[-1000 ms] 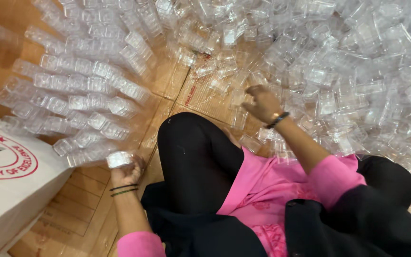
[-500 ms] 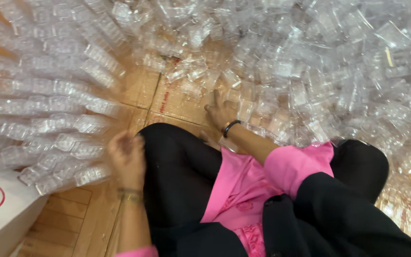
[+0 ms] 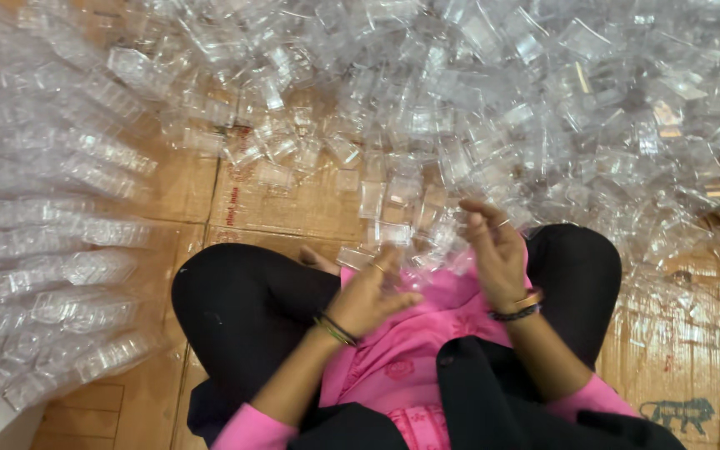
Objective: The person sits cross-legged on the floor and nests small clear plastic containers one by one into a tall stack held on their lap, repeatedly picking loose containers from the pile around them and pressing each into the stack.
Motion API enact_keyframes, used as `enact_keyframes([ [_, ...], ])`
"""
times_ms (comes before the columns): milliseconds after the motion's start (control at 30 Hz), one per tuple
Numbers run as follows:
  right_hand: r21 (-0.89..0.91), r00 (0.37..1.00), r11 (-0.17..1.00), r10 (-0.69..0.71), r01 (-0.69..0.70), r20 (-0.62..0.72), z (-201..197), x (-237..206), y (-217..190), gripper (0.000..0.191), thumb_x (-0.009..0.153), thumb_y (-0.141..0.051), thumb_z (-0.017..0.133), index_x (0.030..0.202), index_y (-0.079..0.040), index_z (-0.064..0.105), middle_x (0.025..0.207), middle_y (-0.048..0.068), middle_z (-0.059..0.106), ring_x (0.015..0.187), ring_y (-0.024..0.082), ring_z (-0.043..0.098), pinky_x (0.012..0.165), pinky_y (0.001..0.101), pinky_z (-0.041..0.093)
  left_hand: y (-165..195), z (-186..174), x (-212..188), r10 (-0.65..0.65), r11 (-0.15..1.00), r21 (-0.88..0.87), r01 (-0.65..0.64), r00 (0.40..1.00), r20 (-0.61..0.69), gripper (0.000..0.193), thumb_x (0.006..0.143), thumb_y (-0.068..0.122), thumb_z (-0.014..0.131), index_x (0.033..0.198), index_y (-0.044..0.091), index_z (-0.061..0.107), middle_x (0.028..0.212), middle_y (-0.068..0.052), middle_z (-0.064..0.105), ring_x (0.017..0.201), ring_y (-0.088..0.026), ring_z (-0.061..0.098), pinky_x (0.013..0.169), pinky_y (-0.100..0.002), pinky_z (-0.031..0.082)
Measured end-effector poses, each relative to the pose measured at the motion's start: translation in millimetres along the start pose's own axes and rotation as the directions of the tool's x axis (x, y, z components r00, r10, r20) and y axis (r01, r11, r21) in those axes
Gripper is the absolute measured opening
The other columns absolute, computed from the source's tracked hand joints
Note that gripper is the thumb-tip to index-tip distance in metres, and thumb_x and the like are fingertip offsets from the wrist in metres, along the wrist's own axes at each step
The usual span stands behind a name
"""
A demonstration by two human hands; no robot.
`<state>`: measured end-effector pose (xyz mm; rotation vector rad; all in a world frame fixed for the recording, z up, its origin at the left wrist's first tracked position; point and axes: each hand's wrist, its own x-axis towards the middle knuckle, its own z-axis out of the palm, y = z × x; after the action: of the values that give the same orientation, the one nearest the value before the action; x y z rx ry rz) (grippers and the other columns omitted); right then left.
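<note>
The person sits cross-legged on flattened brown cardboard (image 3: pixel 293 200), black-trousered knees (image 3: pixel 243 308) spread wide and a pink garment (image 3: pixel 410 350) filling the lap at six o'clock; both hands are raised together over the lap near the centre of the view. The left hand (image 3: pixel 368 296) sits just at seven o'clock from centre, fingers loosely curled with the thumb pointing toward three o'clock; thin bangles circle its wrist; whether it grips anything I cannot tell, since motion blur and the clear plastic hide it. The right hand (image 3: pixel 497 254) is at about four o'clock from centre, palm turned toward the left hand, fingers bent and partly spread, a ring on one finger and a dark band with a bracelet at the wrist; whether it has hold of a piece I cannot tell either. Between the two hands and just at twelve o'clock of them lie small clear plastic containers (image 3: pixel 393 233), the nearest ones touching or just beside the fingertips; the big loose heap of clear containers (image 3: pixel 543 108) spreads from eleven o'clock across to three o'clock. At nine o'clock, nested rows of stacked clear containers (image 3: pixel 68 275) lie side by side; bare wooden floor (image 3: pixel 118 417) shows at seven o'clock.
</note>
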<state>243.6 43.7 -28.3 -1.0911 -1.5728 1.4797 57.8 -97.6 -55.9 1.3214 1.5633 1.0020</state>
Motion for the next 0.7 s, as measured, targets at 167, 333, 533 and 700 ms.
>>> enact_keyframes([
  [167,0.032,0.92,0.998,-0.056,0.047,0.388,19,-39,43,0.053,0.113,-0.041,0.04,0.142,0.0,0.056,0.143,0.015,0.058,0.133,0.024,0.054,0.112,0.041,0.044,-20,42,-18,0.026,0.938,-0.343,-0.048,0.997,-0.07,0.082,0.103,0.039,0.062,0.163,0.0,0.022,0.167,-0.027,0.031,0.147,-0.03,0.05,0.116,-0.038,0.043],
  [333,-0.486,0.865,0.74,-0.262,0.464,0.427,28,54,63,0.043,0.108,-0.03,0.051,0.141,-0.003,0.053,0.136,0.021,0.059,0.128,0.033,0.056,0.107,0.0444,0.046,-62,7,-12,0.023,0.964,-0.257,-0.07,0.983,-0.181,0.086,0.107,0.024,0.066,0.17,0.005,0.01,0.171,-0.03,0.017,0.159,-0.036,0.017,0.122,-0.049,0.013],
  [533,-0.809,0.892,0.376,-0.199,0.451,0.405,35,140,52,0.017,0.102,-0.014,0.063,0.114,-0.01,0.074,0.103,0.011,0.076,0.097,0.026,0.073,0.088,0.0433,0.056,-63,-35,0,-0.224,0.948,-0.283,0.146,0.937,-0.267,0.093,0.092,0.031,0.075,0.166,0.014,0.021,0.147,-0.025,0.047,0.129,-0.039,0.048,0.104,-0.044,0.044],
  [700,-0.355,0.904,0.93,0.067,0.097,0.422,-3,84,34,0.029,0.093,-0.013,0.067,0.121,-0.003,0.072,0.103,0.009,0.079,0.09,0.015,0.075,0.079,0.0304,0.061,-49,-29,-17,0.013,0.999,0.046,-0.01,0.997,-0.071,0.069,0.096,0.025,0.081,0.152,0.018,0.041,0.146,-0.012,0.056,0.136,-0.027,0.05,0.113,-0.041,0.039],
])
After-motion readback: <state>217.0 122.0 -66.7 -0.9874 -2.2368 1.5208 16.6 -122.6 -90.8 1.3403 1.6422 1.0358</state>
